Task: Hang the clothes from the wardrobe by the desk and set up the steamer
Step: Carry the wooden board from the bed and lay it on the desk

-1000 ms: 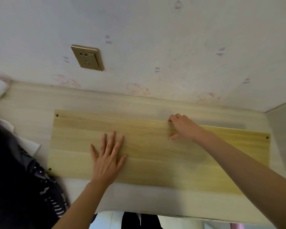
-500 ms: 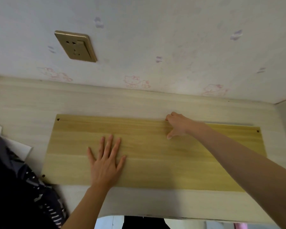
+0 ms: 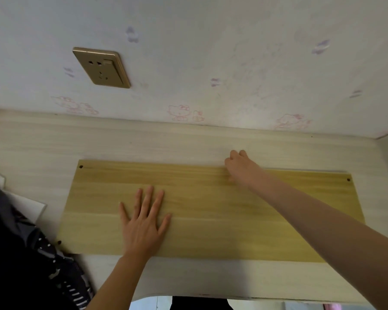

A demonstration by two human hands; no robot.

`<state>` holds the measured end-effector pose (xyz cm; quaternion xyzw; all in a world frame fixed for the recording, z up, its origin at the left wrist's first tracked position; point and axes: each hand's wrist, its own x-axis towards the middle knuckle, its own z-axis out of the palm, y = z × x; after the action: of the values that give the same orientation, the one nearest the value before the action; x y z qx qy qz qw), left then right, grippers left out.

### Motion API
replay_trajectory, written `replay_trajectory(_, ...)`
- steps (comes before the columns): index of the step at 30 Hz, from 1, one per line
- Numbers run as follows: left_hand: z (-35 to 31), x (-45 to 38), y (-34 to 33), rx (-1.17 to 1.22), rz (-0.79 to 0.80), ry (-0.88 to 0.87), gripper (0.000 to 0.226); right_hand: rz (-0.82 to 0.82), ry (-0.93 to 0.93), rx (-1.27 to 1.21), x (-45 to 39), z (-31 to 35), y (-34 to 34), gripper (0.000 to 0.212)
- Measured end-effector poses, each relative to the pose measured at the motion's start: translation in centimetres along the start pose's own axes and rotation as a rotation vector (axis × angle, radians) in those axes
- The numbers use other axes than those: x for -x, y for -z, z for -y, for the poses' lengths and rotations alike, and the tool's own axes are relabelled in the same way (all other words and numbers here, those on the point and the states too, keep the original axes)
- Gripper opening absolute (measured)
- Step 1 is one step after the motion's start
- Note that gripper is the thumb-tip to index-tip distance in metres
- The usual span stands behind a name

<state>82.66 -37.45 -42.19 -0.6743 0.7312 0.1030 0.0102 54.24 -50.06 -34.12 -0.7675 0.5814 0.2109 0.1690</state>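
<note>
A yellowish wooden board [image 3: 211,211] lies flat across the middle of the frame on the pale desk [image 3: 143,144], its long far edge running parallel to the wall. The left hand [image 3: 143,222] rests on it at lower centre, palm down with straight, spread fingers, probably to pin the board while the other hand works. The right hand [image 3: 241,167] reaches to the board's far edge, right of centre, its fingers curled over that edge as if gripping it to lift or pull; how firm the grasp is cannot be made out. Dark patterned clothes [image 3: 31,260] are bunched at the lower left, still on the desk rather than hung. No steamer is in sight, though a gold wall socket [image 3: 101,67] in the upper left, on the cartoon-printed wallpaper [image 3: 233,63], would suit it.
</note>
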Motion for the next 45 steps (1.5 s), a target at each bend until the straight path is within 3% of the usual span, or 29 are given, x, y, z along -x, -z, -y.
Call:
replay_trajectory(3,0.2,-0.1,0.0,0.007,0.01,0.005,0.066,-0.132,0.017,0.036,0.9,0.7,-0.4,0.023)
replay_trajectory(6,0.2,-0.1,0.0,0.005,0.021,0.004,0.066,-0.133,0.004,-0.013,3.0,0.4,-3.5,0.033)
replay_trajectory(11,0.3,-0.2,-0.1,-0.003,0.026,0.002,0.067,-0.185,-0.166,-0.199,8.9,-0.3,-10.4,0.056)
replay_trajectory(15,0.4,-0.1,-0.2,-0.01,0.028,0.004,0.067,-0.206,-0.262,-0.178,13.1,0.5,-13.4,0.057)
replay_trajectory(21,1.1,-0.8,-0.2,-0.011,0.023,0.001,0.067,-0.155,-0.309,-0.135,13.0,0.9,-14.1,0.057)
replay_trajectory(34,2.2,-2.4,0.2,-0.012,0.009,0.017,0.067,-0.256,-0.301,-0.115,11.1,1.5,-14.2,0.057)
replay_trajectory(45,2.3,-2.4,0.4,-0.001,0.016,0.023,0.068,-0.231,-0.291,-0.13,10.9,1.5,-13.7,0.057)
